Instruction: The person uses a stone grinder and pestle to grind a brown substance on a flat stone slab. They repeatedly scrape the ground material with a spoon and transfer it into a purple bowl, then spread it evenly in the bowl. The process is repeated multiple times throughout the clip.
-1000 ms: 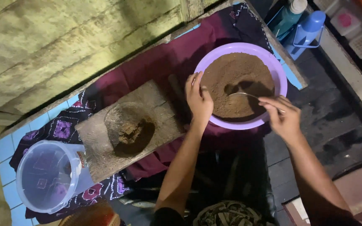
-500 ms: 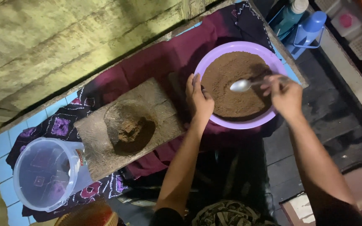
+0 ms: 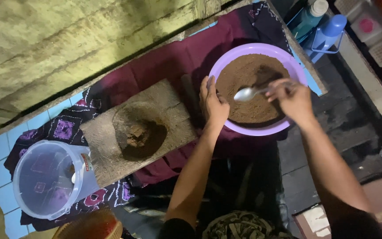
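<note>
Right hand (image 3: pixel 293 98) pinches spoon (image 3: pixel 249 93) over brown powder | left hand (image 3: pixel 213 102) open, steadying purple bowl (image 3: pixel 261 129) | bowl full; stone mortar (image 3: pixel 139 132) holds one scoop.

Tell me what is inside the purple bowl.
The purple bowl holds brown powder, nearly filling it. The right hand holds a metal spoon over it. The bowl's bottom is covered by the powder.

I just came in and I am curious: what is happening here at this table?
A person works over a purple bowl filled with brown powder. The right hand has a grip on a metal spoon above the powder, while the left hand rests on the bowl's rim. Beside it lies a stone slab with a hollow, and a clear plastic container.
</note>
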